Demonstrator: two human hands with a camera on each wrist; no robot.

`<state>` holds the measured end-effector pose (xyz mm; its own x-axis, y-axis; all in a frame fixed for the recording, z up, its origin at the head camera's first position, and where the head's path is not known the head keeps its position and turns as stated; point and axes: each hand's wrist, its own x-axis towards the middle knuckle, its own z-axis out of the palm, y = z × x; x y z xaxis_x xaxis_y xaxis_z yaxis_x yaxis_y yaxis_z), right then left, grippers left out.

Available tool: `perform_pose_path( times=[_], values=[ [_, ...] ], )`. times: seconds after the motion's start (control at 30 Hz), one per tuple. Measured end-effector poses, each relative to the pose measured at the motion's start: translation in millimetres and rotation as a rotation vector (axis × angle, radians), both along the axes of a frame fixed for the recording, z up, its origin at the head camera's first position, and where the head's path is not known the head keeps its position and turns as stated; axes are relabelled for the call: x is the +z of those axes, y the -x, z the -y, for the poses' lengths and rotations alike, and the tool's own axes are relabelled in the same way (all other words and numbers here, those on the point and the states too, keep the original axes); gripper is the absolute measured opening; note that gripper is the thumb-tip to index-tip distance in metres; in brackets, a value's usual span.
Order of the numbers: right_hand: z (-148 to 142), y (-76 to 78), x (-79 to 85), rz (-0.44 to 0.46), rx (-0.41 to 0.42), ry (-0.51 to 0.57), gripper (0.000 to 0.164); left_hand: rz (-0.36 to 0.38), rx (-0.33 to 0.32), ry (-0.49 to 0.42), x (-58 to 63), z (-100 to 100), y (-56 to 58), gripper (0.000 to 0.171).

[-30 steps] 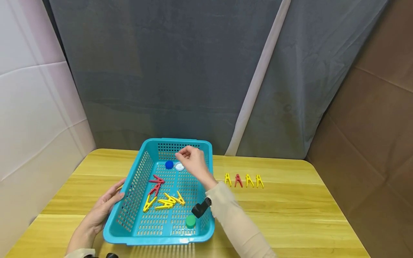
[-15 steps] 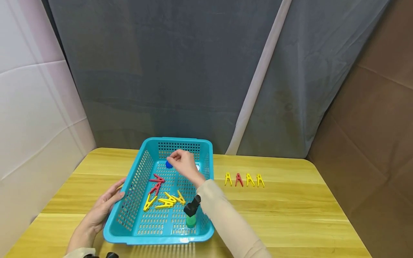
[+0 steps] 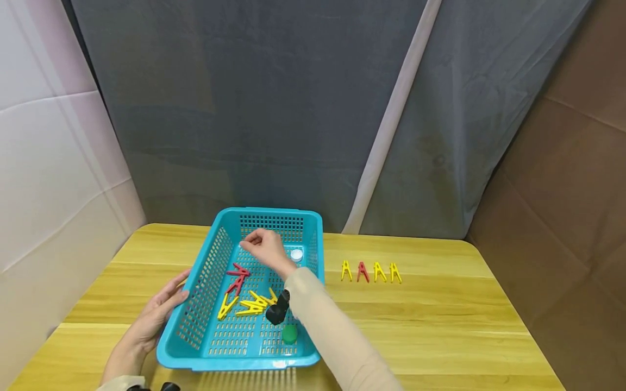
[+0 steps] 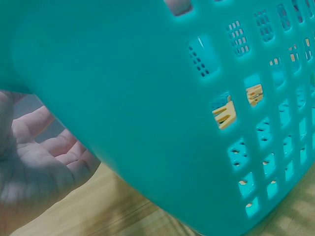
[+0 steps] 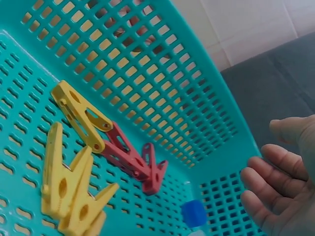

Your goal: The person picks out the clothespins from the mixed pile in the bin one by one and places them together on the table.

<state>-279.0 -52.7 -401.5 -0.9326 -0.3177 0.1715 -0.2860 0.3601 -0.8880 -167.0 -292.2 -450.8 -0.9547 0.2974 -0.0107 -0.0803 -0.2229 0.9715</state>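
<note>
Fingers relaxed, the left hand [image 3: 149, 320] touches the turquoise basket [image 3: 239, 364] on the wooden surface [image 3: 440, 315]; the right hand [image 3: 266, 248], fingers loosely bent, thumb apart, hovers over the basket near a blue cap [image 5: 194, 213].

Wood-grain surface [image 3: 440, 326], yellow-toned with rounded far corners, spanned the lower part of the head view. Behind it stood a dark grey cloth backdrop [image 3: 274, 108], crossed right of centre by a pale strip [image 3: 393, 119] that slanted from the top down to the far edge. Creased white sheet [image 3: 54, 152] bounded the left side; creased brown sheet [image 3: 557, 174], the right.
</note>
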Motion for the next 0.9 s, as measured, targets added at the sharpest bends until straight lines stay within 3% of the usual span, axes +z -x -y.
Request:
perform_pose_path(
  times=[0.43,0.67,0.9],
  values=[
    [4.8,1.2,-24.0,0.112,0.158,-0.140,0.020,-0.024,-0.027,-0.018,-1.9,0.4,-1.2,0.041],
    [7.4,0.1,-28.8,0.116,0.192,-0.192,0.017,-0.016,-0.025,-0.028,-0.9,-0.3,-1.5,0.041],
    [8.3,-0.6,-37.4,0.127,0.233,-0.336,0.021,-0.011,-0.022,-0.029,-0.7,-0.4,-2.5,0.041]
  ],
)
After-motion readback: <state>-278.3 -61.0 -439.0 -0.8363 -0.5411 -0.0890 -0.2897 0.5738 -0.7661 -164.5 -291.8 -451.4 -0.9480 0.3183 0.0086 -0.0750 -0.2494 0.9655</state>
